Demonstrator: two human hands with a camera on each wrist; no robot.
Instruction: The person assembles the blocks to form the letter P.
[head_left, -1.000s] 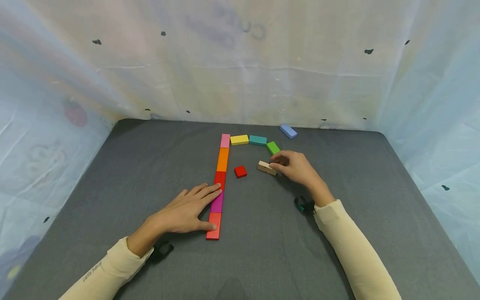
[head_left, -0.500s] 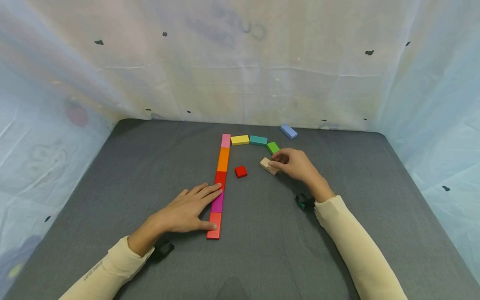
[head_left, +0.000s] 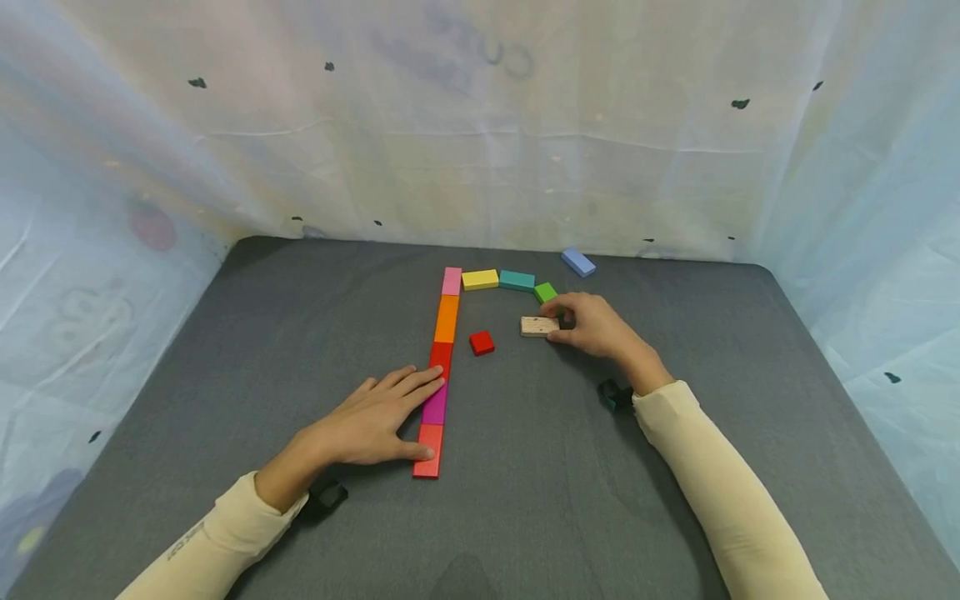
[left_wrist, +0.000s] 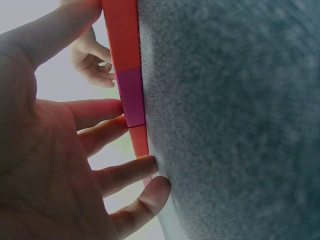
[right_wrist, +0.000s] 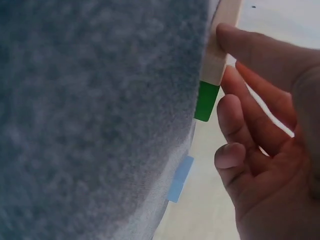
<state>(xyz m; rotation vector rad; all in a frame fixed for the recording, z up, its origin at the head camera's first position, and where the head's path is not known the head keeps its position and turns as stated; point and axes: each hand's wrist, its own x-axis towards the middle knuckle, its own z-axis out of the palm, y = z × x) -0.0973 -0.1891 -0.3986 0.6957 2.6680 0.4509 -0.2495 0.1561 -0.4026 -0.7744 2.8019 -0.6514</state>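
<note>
In the head view my left hand (head_left: pixel 375 421) lies with spread, straight fingers along a straight row of flat blocks. Its fingertips touch the red block (head_left: pixel 442 353) and magenta block (head_left: pixel 434 408), and the thumb rests on the coral-red block (head_left: pixel 427 465). My right hand (head_left: pixel 596 327) pinches the right end of a plain wooden block (head_left: pixel 537 327) between thumb and fingers, on the table. Just beyond it sits a green block (head_left: pixel 545 292), partly hidden by the fingers. In the right wrist view the thumb presses the wooden block's (right_wrist: pixel 215 62) side.
An orange block (head_left: pixel 446 318) and a pink block (head_left: pixel 452 281) top the row. A yellow block (head_left: pixel 480 280) and a teal block (head_left: pixel 517 281) curve right from there. A small red block (head_left: pixel 482 342) lies inside; a blue block (head_left: pixel 578 262) lies near the grey table's (head_left: pixel 300 292) back edge.
The wooden block has tipped from its narrow edge to show its broad face and turned to lie nearly crosswise, with my right hand shifting slightly. My left hand has stayed put.
</note>
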